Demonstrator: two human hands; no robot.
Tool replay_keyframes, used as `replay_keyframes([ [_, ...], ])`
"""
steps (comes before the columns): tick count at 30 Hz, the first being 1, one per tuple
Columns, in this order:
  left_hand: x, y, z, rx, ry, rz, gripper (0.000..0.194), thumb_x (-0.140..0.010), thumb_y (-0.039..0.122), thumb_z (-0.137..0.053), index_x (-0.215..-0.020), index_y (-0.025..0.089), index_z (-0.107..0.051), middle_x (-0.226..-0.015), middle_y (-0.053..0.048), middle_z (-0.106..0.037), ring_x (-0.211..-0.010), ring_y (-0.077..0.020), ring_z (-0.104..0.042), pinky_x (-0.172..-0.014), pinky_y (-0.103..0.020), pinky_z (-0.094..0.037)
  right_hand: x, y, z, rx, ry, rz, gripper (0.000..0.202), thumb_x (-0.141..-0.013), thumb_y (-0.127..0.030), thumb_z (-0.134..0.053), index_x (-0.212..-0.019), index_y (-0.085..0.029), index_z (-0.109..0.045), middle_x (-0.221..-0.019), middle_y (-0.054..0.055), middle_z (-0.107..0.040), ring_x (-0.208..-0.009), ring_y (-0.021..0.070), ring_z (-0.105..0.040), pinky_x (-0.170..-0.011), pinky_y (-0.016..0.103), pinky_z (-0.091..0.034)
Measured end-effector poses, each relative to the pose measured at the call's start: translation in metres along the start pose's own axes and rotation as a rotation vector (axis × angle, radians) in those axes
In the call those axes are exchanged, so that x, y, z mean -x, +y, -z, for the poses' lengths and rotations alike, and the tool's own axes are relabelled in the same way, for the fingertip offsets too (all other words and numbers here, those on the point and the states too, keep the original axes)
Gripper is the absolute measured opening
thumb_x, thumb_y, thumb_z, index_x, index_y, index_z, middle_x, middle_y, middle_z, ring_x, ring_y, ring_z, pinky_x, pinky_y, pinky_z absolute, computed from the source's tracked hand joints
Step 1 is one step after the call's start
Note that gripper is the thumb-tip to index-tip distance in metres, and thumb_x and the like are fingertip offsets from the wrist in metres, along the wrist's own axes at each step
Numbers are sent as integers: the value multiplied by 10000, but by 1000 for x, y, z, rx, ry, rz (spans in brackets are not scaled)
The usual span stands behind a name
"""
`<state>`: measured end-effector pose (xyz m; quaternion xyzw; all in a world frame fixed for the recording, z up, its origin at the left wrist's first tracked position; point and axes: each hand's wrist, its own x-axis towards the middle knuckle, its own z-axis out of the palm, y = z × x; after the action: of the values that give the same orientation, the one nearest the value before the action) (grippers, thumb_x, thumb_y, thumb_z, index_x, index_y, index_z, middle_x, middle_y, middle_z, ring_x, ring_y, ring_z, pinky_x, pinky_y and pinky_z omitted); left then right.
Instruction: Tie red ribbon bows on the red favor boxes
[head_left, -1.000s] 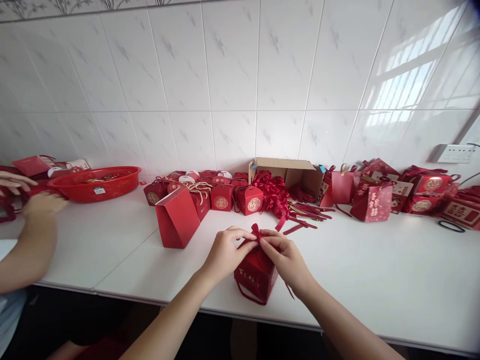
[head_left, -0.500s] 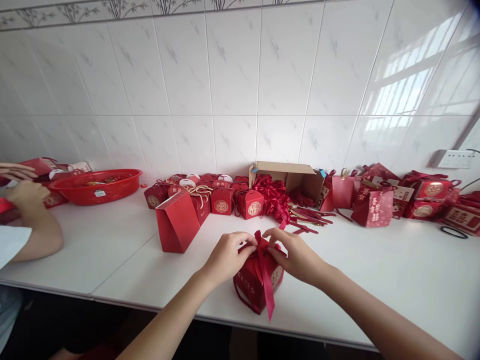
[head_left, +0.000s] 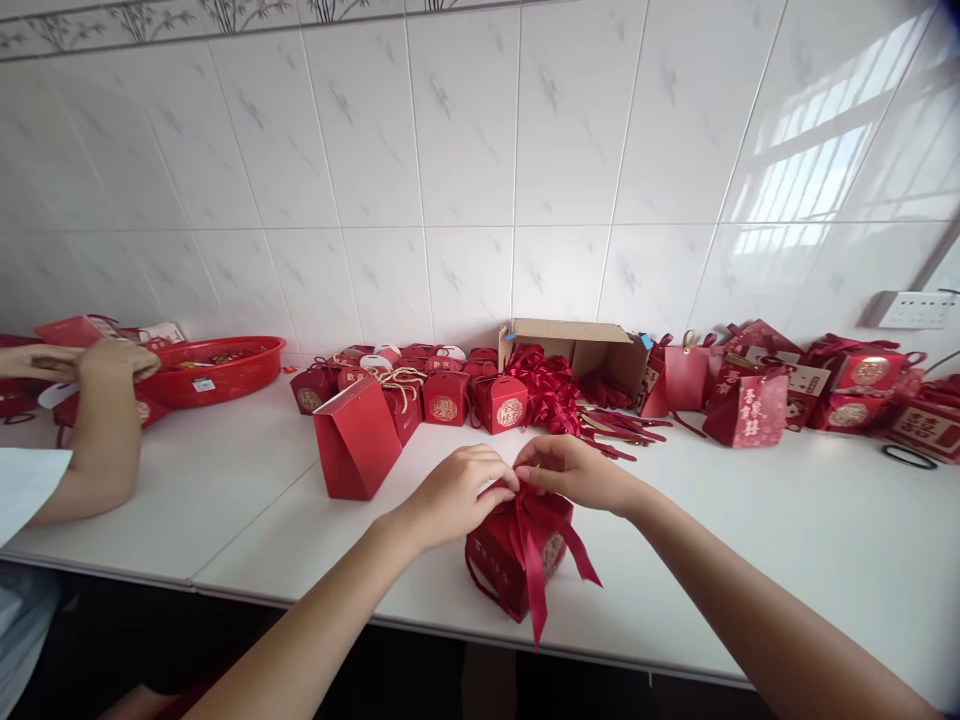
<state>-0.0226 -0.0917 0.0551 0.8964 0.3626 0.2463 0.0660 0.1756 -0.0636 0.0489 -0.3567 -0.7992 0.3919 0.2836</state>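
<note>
Near the front of the white table point(head_left: 300, 540) stands a dark red gift box point(head_left: 499, 565) with gold print and a cord handle hanging at its left side. A crimson ribbon point(head_left: 534, 570) is gathered at the box top, its two tails hanging down the front and right. My left hand point(head_left: 472, 490) pinches the ribbon from the left at the top of the box. From the right, the fingers of my right hand point(head_left: 562, 470) are closed on the ribbon at the same spot. Both hands cover the gathered part, so its exact shape is hidden.
A plain red box point(head_left: 356, 440) stands left of my hands. Behind are small red boxes point(head_left: 445, 398), a ribbon heap point(head_left: 540, 390) and an open carton point(head_left: 570, 335). More bags point(head_left: 750, 410) lie right. At left, a co-worker's arm point(head_left: 112, 430) reaches beside a red basin point(head_left: 225, 390).
My right hand has moved in towards my left at the box top. A second ribbon tail now hangs to the right. The co-worker's hands have shifted right, towards the basin.
</note>
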Motion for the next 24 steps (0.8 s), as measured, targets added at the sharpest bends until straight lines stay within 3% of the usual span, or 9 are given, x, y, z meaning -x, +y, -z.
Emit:
replay_keyframes([
  [4,-3,-2,8,-140,-19,-44,101,-815,130,-616,-805,198,-691,-796,-8,-701,-779,-165,-612,-790,-295,-452,3,8,-2,-14,90,157,38,-804,-144,-581,-839,-155,-575,-756,11,-602,-676,123,-557,-609,239,-454],
  [7,-3,-5,9,-184,-30,-47,115,-815,129,-609,-829,206,-693,-817,-7,-702,-801,-170,-608,-803,-298,-443,12,12,-4,185,116,350,238,-829,-42,-487,-930,-176,-656,-853,37,-596,-760,130,-565,-697,260,-477],
  [10,-4,-9,9,-179,-68,-21,140,-826,119,-578,-830,206,-687,-842,-12,-695,-853,-182,-600,-836,-313,-425,19,18,-8,375,75,458,380,-867,-35,-425,-1004,-228,-722,-868,57,-532,-753,134,-540,-673,259,-476],
  [15,-8,-15,12,-146,-106,53,139,-823,125,-550,-803,202,-664,-873,-30,-679,-938,-227,-575,-897,-382,-386,20,27,-17,435,40,499,401,-855,-25,-457,-1035,-247,-738,-845,58,-474,-747,144,-506,-646,265,-463],
  [21,-4,-11,15,-22,-191,84,50,-794,176,-554,-799,218,-581,-887,7,-623,-868,-156,-586,-797,-263,-467,17,34,-23,340,70,514,497,-819,43,-429,-1014,-294,-739,-873,43,-433,-799,137,-495,-718,282,-487],
  [24,-2,-12,12,23,-236,108,64,-758,244,-619,-769,220,-561,-952,-8,-570,-972,-180,-558,-847,-283,-476,15,35,-24,277,81,531,518,-811,59,-416,-992,-298,-744,-879,39,-433,-820,134,-500,-743,284,-492],
])
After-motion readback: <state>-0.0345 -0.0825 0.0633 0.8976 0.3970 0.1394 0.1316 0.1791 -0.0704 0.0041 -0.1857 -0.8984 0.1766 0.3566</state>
